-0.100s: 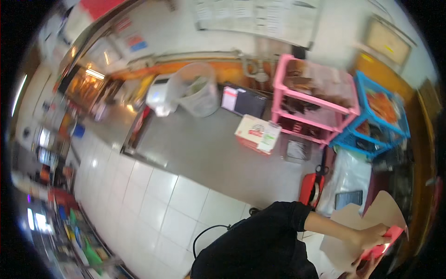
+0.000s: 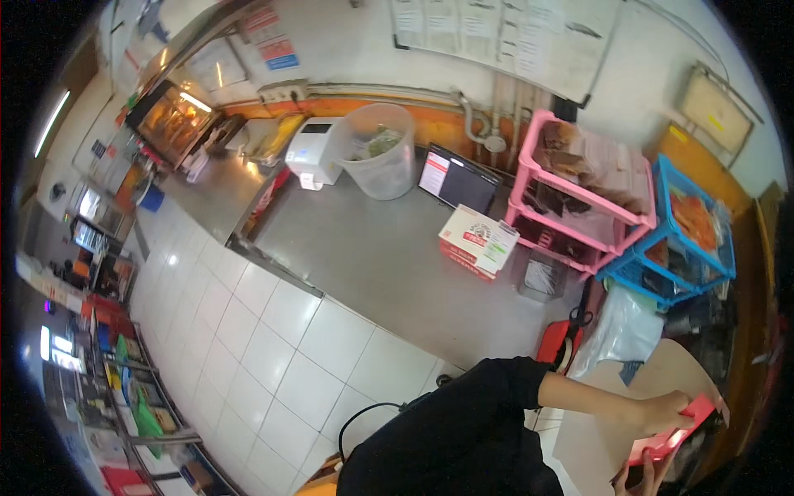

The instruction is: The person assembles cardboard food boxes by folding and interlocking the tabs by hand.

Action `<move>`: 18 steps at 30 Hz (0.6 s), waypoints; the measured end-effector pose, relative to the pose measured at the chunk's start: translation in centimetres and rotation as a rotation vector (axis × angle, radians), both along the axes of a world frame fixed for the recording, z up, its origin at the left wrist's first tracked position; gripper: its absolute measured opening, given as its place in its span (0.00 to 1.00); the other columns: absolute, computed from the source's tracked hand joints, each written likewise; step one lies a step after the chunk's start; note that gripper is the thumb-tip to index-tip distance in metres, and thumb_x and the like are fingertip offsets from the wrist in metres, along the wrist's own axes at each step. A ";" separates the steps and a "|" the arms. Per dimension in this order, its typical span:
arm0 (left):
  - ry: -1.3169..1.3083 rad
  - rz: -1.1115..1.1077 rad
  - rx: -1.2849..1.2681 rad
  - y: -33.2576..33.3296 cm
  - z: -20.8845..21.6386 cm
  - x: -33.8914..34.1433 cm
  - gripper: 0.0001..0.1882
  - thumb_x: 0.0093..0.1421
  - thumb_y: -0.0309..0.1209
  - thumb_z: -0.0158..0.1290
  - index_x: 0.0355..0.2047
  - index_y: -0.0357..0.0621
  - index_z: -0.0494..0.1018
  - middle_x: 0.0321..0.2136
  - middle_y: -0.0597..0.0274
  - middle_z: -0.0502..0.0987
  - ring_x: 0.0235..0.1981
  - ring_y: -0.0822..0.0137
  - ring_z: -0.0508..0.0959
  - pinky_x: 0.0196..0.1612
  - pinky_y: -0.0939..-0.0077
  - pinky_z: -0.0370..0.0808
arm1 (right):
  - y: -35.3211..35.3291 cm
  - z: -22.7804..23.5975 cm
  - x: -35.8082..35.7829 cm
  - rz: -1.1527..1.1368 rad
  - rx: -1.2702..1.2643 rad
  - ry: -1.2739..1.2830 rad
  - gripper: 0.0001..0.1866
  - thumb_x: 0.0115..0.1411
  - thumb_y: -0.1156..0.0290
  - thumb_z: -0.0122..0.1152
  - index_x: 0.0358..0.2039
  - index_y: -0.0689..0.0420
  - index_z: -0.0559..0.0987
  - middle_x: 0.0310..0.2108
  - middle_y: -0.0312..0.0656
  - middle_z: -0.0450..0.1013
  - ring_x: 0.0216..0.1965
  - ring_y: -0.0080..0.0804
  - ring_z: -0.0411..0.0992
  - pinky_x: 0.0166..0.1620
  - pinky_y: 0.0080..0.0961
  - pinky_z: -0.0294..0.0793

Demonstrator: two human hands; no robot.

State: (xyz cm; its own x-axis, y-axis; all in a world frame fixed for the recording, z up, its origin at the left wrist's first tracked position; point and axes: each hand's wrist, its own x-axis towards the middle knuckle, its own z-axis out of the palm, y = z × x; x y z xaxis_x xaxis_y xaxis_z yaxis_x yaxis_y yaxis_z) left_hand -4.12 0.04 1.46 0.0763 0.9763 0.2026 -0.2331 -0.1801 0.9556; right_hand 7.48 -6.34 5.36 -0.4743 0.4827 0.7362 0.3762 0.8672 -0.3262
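My left hand (image 2: 662,409) reaches out from a black sleeve at the lower right and grips the upper edge of a flat red box (image 2: 691,423). Only the fingers of my right hand (image 2: 637,479) show at the bottom edge, closed on the lower end of the same box. A large tan paper bag (image 2: 604,413) lies right under and behind the box. Beside it stand a white plastic bag (image 2: 624,331) and a red object (image 2: 552,341) on the counter's edge.
A steel counter (image 2: 372,256) carries a red-and-white carton (image 2: 478,240), a dark screen (image 2: 456,178), a clear bucket (image 2: 380,153) and a white printer (image 2: 316,153). Pink (image 2: 579,207) and blue (image 2: 686,240) basket racks stand at the right. White tiles (image 2: 265,347) lie left.
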 end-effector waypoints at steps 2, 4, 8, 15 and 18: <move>0.114 0.135 0.190 -1.3 0.3 -0.5 0.20 0.55 0.37 0.48 0.37 0.26 0.66 0.29 0.42 0.72 0.31 0.53 0.72 0.36 0.65 0.68 | 1.0 0.0 0.0 0.072 0.087 0.001 0.13 0.45 0.66 0.68 0.34 0.51 0.80 0.51 0.51 0.65 0.42 0.44 0.72 0.35 0.20 0.77; 0.061 0.283 0.338 -2.8 0.3 -0.8 0.25 0.56 0.37 0.46 0.45 0.25 0.61 0.38 0.39 0.69 0.43 0.50 0.69 0.47 0.66 0.64 | 1.5 -1.0 -1.1 0.050 0.091 0.156 0.13 0.42 0.70 0.70 0.30 0.58 0.79 0.49 0.52 0.66 0.35 0.34 0.74 0.32 0.21 0.78; -0.014 0.067 0.511 -4.9 1.3 -1.4 0.28 0.58 0.41 0.44 0.50 0.27 0.58 0.48 0.41 0.63 0.52 0.53 0.62 0.55 0.65 0.56 | 0.4 -2.2 -0.4 -0.178 0.116 0.285 0.24 0.40 0.71 0.71 0.38 0.62 0.73 0.45 0.52 0.69 0.33 0.37 0.74 0.31 0.26 0.78; -0.145 -0.652 0.104 -4.8 2.4 -0.4 0.18 0.56 0.40 0.50 0.41 0.39 0.68 0.35 0.57 0.72 0.40 0.66 0.70 0.46 0.71 0.66 | -3.7 -6.1 2.8 -0.667 -0.019 0.325 0.33 0.42 0.80 0.65 0.50 0.61 0.62 0.49 0.47 0.60 0.50 0.39 0.63 0.50 0.33 0.67; 0.148 -0.599 0.427 -3.6 1.9 1.6 0.10 0.52 0.29 0.53 0.35 0.40 0.72 0.31 0.55 0.74 0.35 0.66 0.75 0.42 0.71 0.71 | -5.7 -6.6 2.9 -0.919 0.076 0.377 0.34 0.38 0.74 0.69 0.48 0.60 0.66 0.45 0.46 0.63 0.46 0.35 0.64 0.41 0.27 0.69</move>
State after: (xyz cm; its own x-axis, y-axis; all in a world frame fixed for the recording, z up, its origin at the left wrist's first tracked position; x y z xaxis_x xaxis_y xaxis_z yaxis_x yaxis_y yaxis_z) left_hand -2.57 -3.54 3.32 0.6259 0.5980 0.5006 -0.2820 -0.4249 0.8602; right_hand 10.41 -12.03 -1.20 0.3314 0.4903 0.8061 0.7952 0.3147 -0.5183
